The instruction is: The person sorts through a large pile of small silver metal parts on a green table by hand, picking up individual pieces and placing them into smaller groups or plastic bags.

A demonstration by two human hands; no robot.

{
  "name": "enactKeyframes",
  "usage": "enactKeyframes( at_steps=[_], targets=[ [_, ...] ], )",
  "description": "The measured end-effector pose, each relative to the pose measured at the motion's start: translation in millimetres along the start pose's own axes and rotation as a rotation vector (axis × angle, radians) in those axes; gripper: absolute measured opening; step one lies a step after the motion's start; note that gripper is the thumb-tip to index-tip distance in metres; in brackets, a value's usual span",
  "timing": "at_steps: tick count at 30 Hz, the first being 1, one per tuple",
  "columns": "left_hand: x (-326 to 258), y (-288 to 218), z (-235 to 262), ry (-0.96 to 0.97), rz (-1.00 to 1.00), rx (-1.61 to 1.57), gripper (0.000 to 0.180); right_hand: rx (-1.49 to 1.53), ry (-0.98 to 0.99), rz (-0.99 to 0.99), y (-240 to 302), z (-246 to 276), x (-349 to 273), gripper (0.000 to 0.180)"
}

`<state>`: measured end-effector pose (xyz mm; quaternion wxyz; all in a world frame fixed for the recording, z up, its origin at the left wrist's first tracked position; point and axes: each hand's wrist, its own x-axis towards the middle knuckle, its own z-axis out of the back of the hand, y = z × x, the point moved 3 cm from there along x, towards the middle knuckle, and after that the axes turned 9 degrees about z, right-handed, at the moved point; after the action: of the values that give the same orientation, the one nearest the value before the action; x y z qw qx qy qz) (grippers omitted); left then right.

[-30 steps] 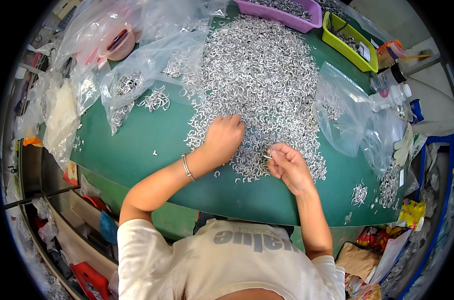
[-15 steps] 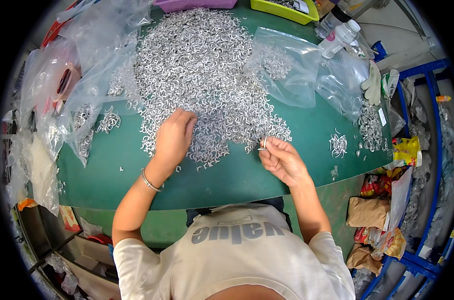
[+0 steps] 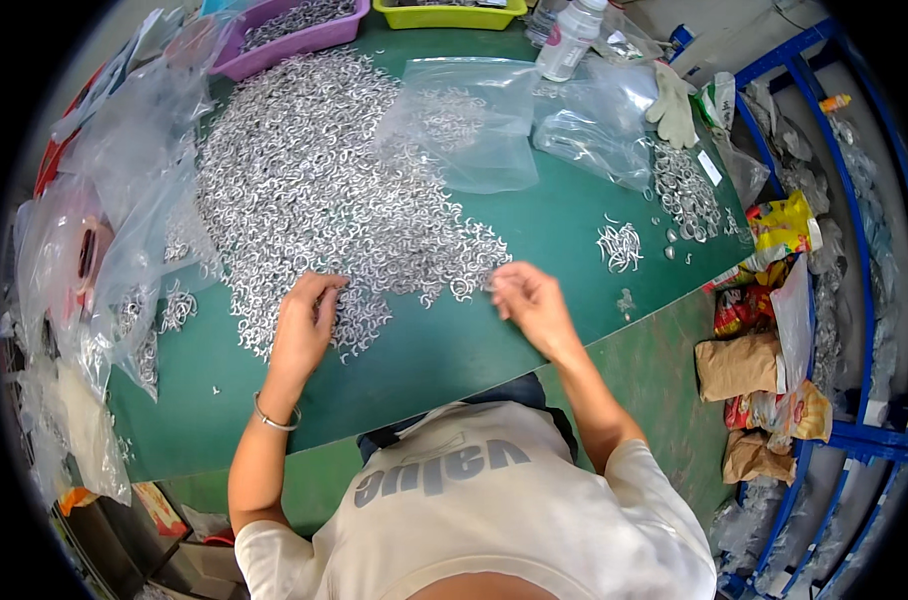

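Observation:
A wide heap of small silvery curved metal pieces (image 3: 304, 170) covers much of the green table (image 3: 434, 350). My left hand (image 3: 307, 315) rests at the near part of the heap, fingers bent together, their tips among the pieces; whatever they hold is hidden. At the heap's right edge, my right hand (image 3: 532, 305) is closed in a pinch with the fingers curled. A bit of a small curved metal piece (image 3: 492, 284) shows at its fingertips.
Clear plastic bags (image 3: 494, 150) lie beyond the heap, more (image 3: 144, 170) at left. A purple basket (image 3: 294, 40) and a yellow-green tray (image 3: 449, 18) stand at the far edge. Rightward are a small pile of pieces (image 3: 619, 247), a white bottle (image 3: 571, 42), a glove (image 3: 672, 105) and blue shelving (image 3: 809, 85).
The view has turned, so the table sits tilted and farther left. My left hand has come nearer to me over the heap; my right hand stays pinched by the heap's right edge.

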<state>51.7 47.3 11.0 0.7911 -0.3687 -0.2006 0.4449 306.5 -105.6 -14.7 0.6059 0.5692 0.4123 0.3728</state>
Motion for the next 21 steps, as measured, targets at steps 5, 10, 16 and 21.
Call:
enactKeyframes(
  at_steps=[5, 10, 16, 21],
  targets=[
    [-5, 6, 1, 0.003, 0.102, -0.046, 0.016, -1.039, -0.468, 0.290, 23, 80, 7, 0.011],
    [-6, 14, 4, -0.067, 0.101, -0.074, 0.012, -1.421, -0.540, 0.353, 28, 97, 0, 0.017],
    [0, 29, 21, -0.317, 0.023, 0.122, 0.012, -0.905, -0.069, 0.473, 32, 1, 29, 0.019],
    [15, 36, 12, -0.323, 0.016, 0.307, 0.007, -0.815, 0.320, 0.789, 37, -101, 68, 0.034]
  ],
)
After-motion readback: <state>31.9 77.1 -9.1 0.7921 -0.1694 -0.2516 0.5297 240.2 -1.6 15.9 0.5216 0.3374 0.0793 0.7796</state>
